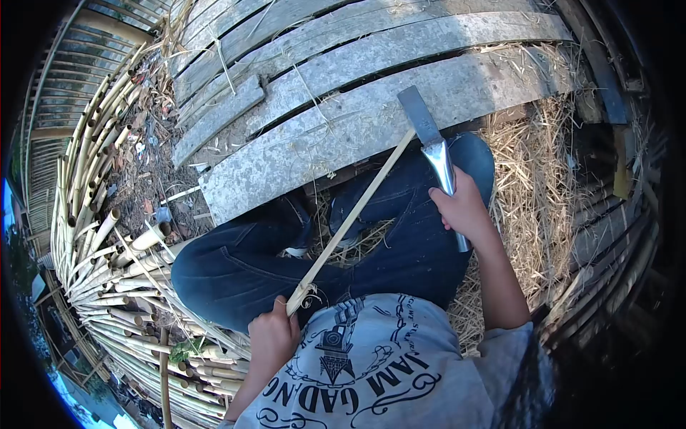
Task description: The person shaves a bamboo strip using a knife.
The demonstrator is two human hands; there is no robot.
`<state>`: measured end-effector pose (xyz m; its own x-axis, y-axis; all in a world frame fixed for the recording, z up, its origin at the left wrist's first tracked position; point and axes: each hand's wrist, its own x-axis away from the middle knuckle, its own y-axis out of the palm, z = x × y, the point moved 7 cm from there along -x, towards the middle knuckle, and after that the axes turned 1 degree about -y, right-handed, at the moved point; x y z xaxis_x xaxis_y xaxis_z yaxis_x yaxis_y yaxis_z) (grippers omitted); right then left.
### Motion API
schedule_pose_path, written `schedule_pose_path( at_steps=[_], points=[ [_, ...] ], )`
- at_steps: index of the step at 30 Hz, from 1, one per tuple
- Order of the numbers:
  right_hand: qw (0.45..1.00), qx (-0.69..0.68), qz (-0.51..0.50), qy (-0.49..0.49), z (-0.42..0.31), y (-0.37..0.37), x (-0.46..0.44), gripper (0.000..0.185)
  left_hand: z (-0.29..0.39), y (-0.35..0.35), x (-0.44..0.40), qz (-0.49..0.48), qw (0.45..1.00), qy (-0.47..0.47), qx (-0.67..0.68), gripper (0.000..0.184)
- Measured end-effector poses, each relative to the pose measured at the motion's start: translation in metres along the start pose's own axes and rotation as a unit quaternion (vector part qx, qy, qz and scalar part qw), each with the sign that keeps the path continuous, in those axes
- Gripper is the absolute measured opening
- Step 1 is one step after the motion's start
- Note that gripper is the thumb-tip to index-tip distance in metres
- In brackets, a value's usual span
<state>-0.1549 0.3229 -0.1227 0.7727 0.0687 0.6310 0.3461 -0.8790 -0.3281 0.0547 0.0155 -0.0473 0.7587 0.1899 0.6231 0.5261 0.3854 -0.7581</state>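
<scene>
My left hand (274, 333) is closed around the near end of a long, split bamboo strip (357, 209), close to my shirt. A few curled shavings hang from the strip by that hand. The strip slants up and away to the right, its far end meeting the blade of a knife. That knife (421, 118) has a broad, square-ended dark blade and a shiny metal handle. My right hand (461, 207) grips the handle above my right thigh, with the blade pointing away from me over the plank edge.
Weathered wooden planks (300, 157) lie ahead of my crossed legs. Many bamboo poles (136, 314) are stacked on the left. Loose straw-like shavings (525, 200) cover the ground on the right. A loose short board (218, 118) rests on the planks.
</scene>
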Motion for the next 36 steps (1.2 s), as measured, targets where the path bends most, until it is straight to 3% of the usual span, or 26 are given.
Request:
schedule_pose_path(
  at_steps=[3,5,7,9,10,13,14,19,21,26,29,31,36],
  points=[
    [1.0,-0.001,-0.024,0.011,-0.003,0.003,0.006,0.025,0.003,-0.002,-0.002,-0.002,1.0,0.003,0.001,0.033],
    [0.993,-0.017,-0.112,0.032,0.01,0.021,0.012,0.018,0.003,-0.003,-0.002,-0.001,1.0,0.006,-0.001,0.032],
    [0.99,-0.017,-0.127,0.057,0.007,0.038,0.028,0.014,0.004,-0.003,-0.001,0.007,1.0,0.016,-0.002,0.032],
    [0.987,0.005,-0.159,0.024,0.009,0.05,0.033,0.014,0.003,-0.001,-0.001,0.007,1.0,0.008,-0.004,0.032],
    [0.988,0.034,-0.145,-0.031,0.008,0.047,0.028,0.014,0.002,-0.001,0.0,0.007,1.0,0.003,-0.008,0.033],
    [0.992,0.065,-0.102,-0.043,0.007,0.022,0.004,0.014,-0.001,0.003,0.001,0.016,0.999,0.014,-0.024,0.029],
    [0.997,0.049,-0.064,0.001,-0.003,0.011,0.001,0.013,0.0,0.004,0.001,0.015,1.0,0.012,-0.021,0.029],
    [0.986,0.158,0.009,-0.054,-0.017,0.014,0.003,0.019,-0.001,0.004,0.0,0.025,0.998,0.027,-0.043,0.024],
    [0.983,0.161,-0.083,-0.036,-0.013,0.041,0.025,0.027,-0.002,0.006,0.0,0.018,0.998,0.021,-0.047,0.024],
    [0.974,0.138,-0.175,-0.05,-0.005,0.089,0.065,0.033,-0.002,0.004,-0.001,0.012,0.999,0.018,-0.034,0.024],
    [0.971,0.217,-0.088,-0.047,-0.013,0.052,0.044,0.028,-0.004,0.006,0.001,0.009,1.0,0.011,-0.02,0.025],
    [0.983,0.174,0.009,-0.05,-0.007,0.016,0.017,0.026,-0.004,0.006,0.0,0.006,1.0,0.006,-0.019,0.026],
    [0.994,0.1,0.027,-0.028,0.003,0.016,0.021,0.025,-0.006,0.008,-0.002,0.001,1.0,0.006,-0.013,0.033]
  ],
)
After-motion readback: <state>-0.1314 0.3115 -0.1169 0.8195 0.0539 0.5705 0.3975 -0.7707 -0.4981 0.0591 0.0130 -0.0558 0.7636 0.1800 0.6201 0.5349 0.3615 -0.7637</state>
